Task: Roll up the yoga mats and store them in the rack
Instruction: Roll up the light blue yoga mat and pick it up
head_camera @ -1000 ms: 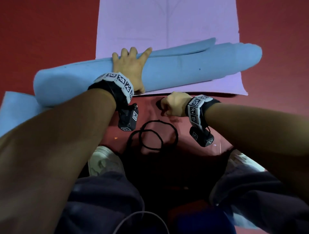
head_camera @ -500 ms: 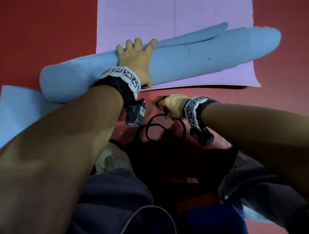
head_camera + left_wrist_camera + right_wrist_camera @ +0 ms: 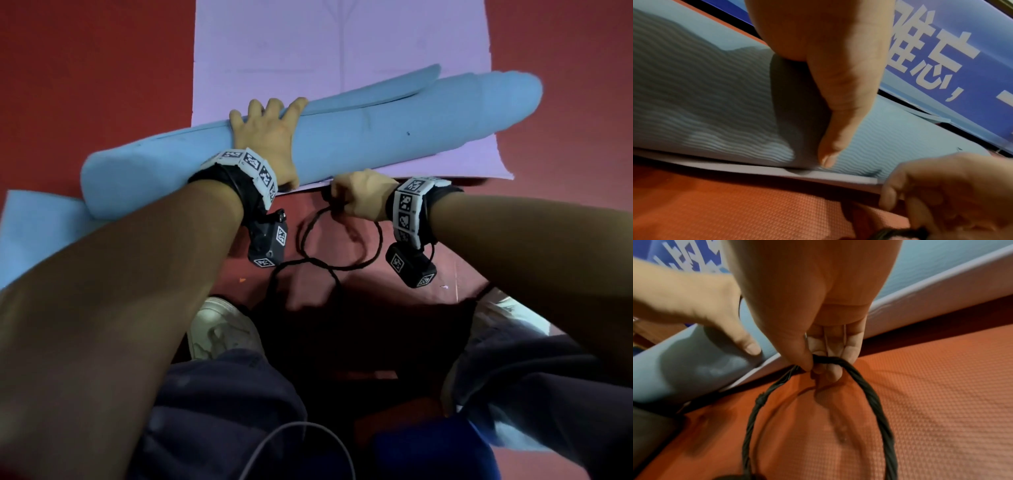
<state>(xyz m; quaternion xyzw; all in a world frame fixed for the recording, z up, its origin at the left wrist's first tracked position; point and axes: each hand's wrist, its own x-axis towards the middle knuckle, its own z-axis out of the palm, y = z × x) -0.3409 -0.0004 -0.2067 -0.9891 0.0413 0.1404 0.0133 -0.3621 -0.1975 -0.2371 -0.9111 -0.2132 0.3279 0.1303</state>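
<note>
The right hand (image 3: 359,195) has lifted the cord (image 3: 342,246), pinching it; the left hand (image 3: 265,140) presses flat, fingers spread, on the rolled mat (image 3: 376,133).

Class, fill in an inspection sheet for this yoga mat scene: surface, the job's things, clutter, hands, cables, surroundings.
Surface: red textured floor matting.
Job's things: rolled light blue foam yoga mat, outer flap loose, lying across a flat lilac yoga mat; black twisted cord loop on the floor beside it.
Clutter: flat blue sheet at the roll's left end.
Hands: left hand presses on the roll, fingers spread; right hand pinches the cord loop.
Cables: thin grey cable over the person's lap.
Surroundings: blue banner with white characters; no rack seen.
</note>
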